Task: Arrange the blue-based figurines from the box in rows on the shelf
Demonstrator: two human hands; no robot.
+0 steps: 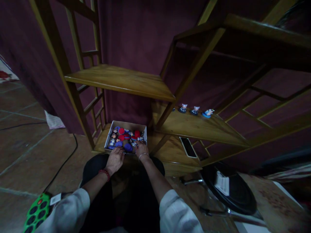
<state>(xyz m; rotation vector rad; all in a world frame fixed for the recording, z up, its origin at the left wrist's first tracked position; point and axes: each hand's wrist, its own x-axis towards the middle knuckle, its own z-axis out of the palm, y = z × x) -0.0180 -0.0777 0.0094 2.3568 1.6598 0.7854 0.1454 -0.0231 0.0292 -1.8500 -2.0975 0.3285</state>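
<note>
An open cardboard box [131, 124] with white outer sides stands on the low shelf, between my knees and the back of the unit. Small figurines [112, 141] on round bases fill it; several bases are red, others purple-blue. My left hand [116, 159], with a red bead bracelet, bends its fingers over the near rim, close to a purple-blue base [119, 144]. Inside the right near corner are the closed fingers of my right hand [142, 149], which wears a bangle. Whitish figures lie at its fingertips, and what it pinches is hidden.
Several figurines [195, 110] stand on a wooden shelf [194, 128] to the right. Below them a phone [188, 147] leans at the shelf's edge. A bare shelf board [121, 81] juts out above the box. At right is a black stool [230, 191]; a green power strip [36, 212] lies at lower left.
</note>
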